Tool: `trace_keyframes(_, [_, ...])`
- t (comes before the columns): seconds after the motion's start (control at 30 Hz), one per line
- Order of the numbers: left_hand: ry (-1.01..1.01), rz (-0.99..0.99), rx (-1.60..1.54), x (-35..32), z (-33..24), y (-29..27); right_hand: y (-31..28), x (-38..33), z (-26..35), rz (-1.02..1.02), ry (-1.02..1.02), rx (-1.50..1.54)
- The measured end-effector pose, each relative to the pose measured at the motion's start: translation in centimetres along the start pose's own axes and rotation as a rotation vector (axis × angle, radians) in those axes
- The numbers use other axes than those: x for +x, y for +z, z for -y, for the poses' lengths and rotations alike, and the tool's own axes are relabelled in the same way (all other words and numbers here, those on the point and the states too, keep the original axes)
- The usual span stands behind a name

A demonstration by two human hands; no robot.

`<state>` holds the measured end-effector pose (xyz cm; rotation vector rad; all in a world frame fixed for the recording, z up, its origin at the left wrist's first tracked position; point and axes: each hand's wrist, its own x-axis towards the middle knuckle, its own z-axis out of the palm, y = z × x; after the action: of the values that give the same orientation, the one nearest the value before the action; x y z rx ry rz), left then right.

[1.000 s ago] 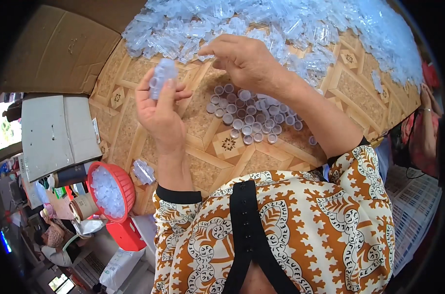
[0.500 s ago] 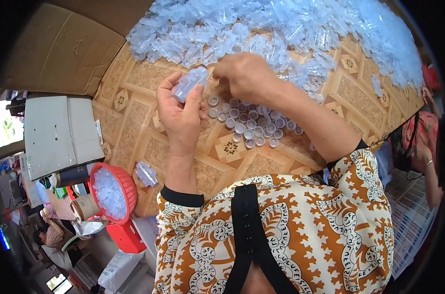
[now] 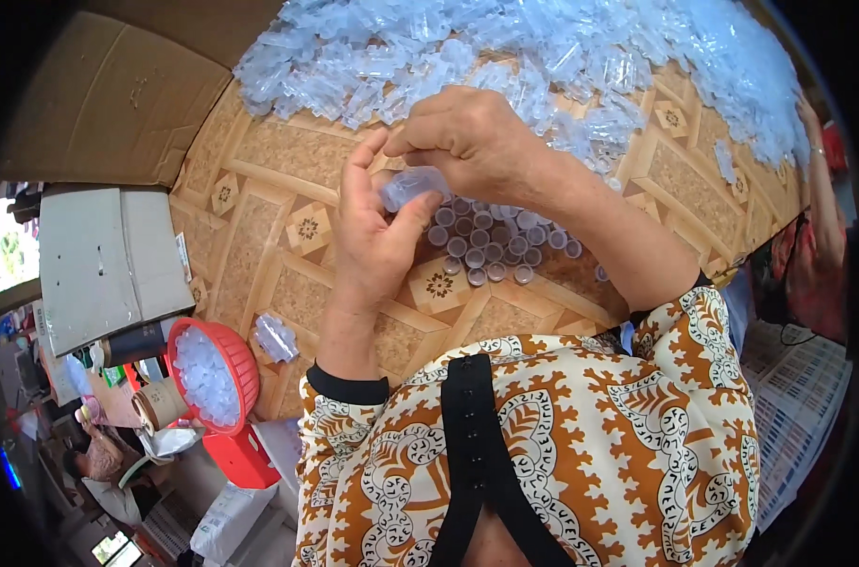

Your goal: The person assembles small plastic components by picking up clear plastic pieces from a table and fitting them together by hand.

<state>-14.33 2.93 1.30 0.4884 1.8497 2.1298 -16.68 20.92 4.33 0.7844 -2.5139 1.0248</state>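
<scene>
both hands meet above the tabletop's middle, the left hand [image 3: 373,241] pinching a small clear plastic tube [image 3: 410,186] between thumb and fingers while the right hand [image 3: 467,142] closes its fingertips on the tube's top, just above a cluster of upright tubes [image 3: 491,250].

Flattened brown cardboard box [image 3: 117,94] upper left; white box [image 3: 108,265] beneath; white packet [image 3: 226,520] at bottom.

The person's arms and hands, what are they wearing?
Both hands are bare: the left hand and the right hand show no gloves, and I can see no rings or watch. The sleeves belong to a brown, orange and white patterned top. The left sleeve ends in a black cuff.
</scene>
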Motion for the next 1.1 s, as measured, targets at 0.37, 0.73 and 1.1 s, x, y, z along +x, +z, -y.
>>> trace_keyframes(0.37, [-0.174,-0.044,-0.156,-0.1,-1.8,-0.7,-1.2,0.4,-0.3,0.135,0.358,0.702])
trace_keyframes(0.73, [-0.036,0.087,-0.230,-0.7,-1.8,0.1,-0.1,-0.3,-3.0,0.421,0.677,1.349])
trace_keyframes(1.1, [0.053,0.133,-0.111,-0.7,-1.2,-0.5,0.3,-0.3,-2.9,0.531,0.834,1.343])
